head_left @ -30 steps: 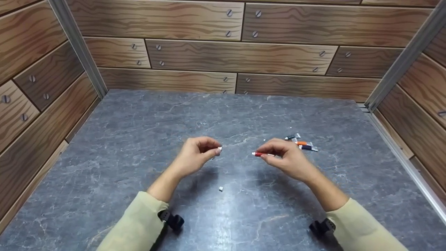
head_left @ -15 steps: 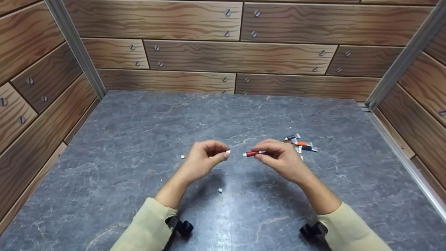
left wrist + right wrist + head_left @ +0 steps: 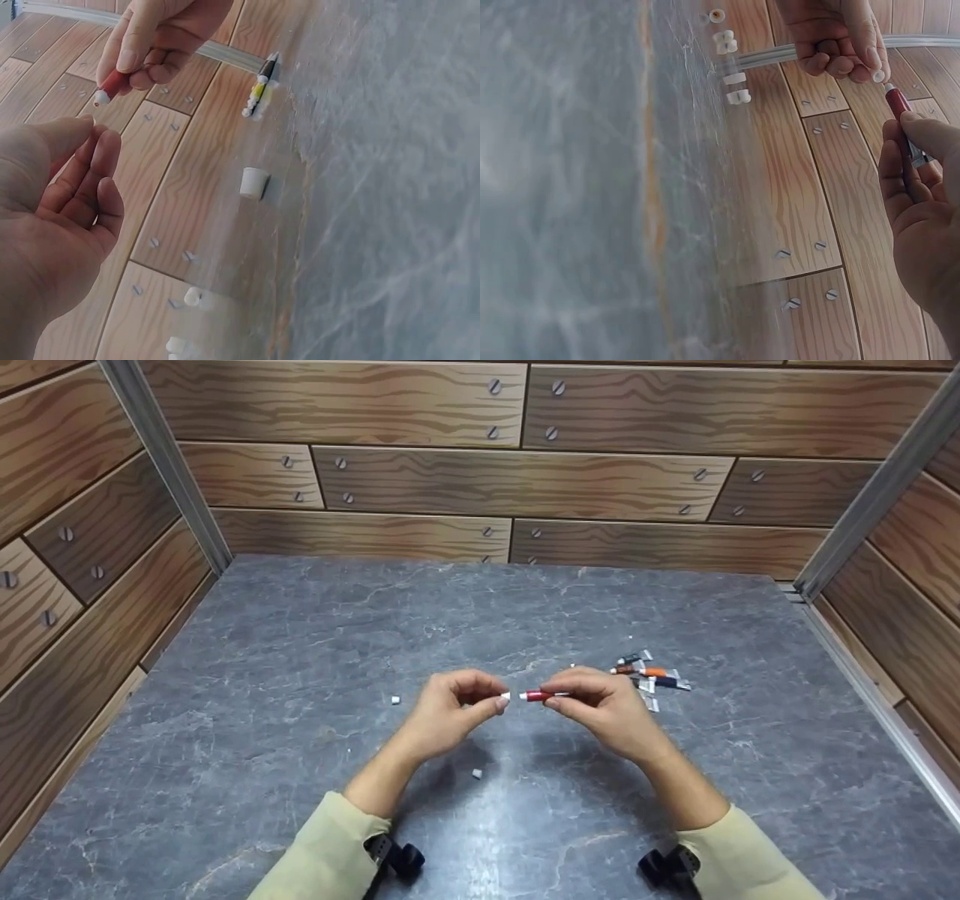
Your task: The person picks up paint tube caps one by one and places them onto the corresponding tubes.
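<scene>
My left hand (image 3: pixel 454 711) pinches a small white cap (image 3: pixel 505 696) between thumb and fingertips. Across from it, my right hand (image 3: pixel 606 706) holds a small red paint tube (image 3: pixel 535 696) lying roughly level, its white nozzle pointing at the cap. A narrow gap separates cap and nozzle in the head view. In the right wrist view the cap (image 3: pixel 878 76) shows its round end close to the nozzle of the red tube (image 3: pixel 898 103). From the left wrist the red tube (image 3: pixel 112 84) is seen, while the cap is mostly hidden by my left fingers.
Behind my right hand lies a group of paint tubes, including an orange tube (image 3: pixel 655 672) and a navy tube (image 3: pixel 667 682). Loose white caps rest on the grey marbled table (image 3: pixel 247 720): one cap (image 3: pixel 395 700) left of my left hand, another cap (image 3: pixel 477 774) nearer the front.
Both hands have come together: the left moved right with the white cap, the right moved left with the red paint tube. The gap between cap and nozzle has shrunk.
</scene>
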`<action>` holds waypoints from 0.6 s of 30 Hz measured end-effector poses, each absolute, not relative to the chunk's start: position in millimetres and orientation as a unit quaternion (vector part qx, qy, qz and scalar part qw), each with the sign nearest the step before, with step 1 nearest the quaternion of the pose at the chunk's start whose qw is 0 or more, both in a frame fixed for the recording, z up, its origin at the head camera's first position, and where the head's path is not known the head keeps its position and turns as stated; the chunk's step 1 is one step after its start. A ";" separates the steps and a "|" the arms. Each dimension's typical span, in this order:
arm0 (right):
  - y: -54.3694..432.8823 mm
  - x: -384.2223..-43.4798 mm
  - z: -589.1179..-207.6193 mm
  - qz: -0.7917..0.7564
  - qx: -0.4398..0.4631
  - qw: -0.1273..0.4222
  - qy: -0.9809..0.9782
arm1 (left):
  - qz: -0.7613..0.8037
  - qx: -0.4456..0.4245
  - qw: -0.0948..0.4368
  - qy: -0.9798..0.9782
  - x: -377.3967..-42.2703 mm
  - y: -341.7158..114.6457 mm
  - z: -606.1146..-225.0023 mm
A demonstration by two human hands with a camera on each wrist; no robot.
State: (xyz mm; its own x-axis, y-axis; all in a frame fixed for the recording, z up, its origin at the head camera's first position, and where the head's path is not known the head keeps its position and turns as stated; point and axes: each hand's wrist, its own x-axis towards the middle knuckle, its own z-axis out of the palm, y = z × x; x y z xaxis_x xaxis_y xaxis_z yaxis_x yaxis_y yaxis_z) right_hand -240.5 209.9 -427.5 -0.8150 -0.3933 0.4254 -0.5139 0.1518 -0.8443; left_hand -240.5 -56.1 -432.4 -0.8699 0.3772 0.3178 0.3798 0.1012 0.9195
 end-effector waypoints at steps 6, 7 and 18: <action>209.7 -241.9 -430.5 0.584 0.310 0.049 -0.748 | -0.612 -0.266 -0.004 -0.745 -240.7 -53.1 -434.4; 209.7 -242.0 -430.9 0.584 0.312 0.049 -0.747 | -0.612 -0.267 -0.006 -0.745 -240.7 -52.7 -434.6; 208.4 -239.8 -432.6 0.581 0.312 0.048 -0.750 | -0.621 -0.268 -0.013 -0.736 -239.3 -51.5 -434.7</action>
State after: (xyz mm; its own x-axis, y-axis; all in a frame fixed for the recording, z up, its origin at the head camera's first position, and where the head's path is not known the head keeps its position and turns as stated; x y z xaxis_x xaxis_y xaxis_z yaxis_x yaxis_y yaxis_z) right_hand -239.8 208.4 -432.6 -0.8006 -0.4125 0.4346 -0.5240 0.1301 -0.8417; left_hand -239.3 -51.5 -434.7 -0.8562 0.4109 0.3133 0.3777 0.0841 0.9221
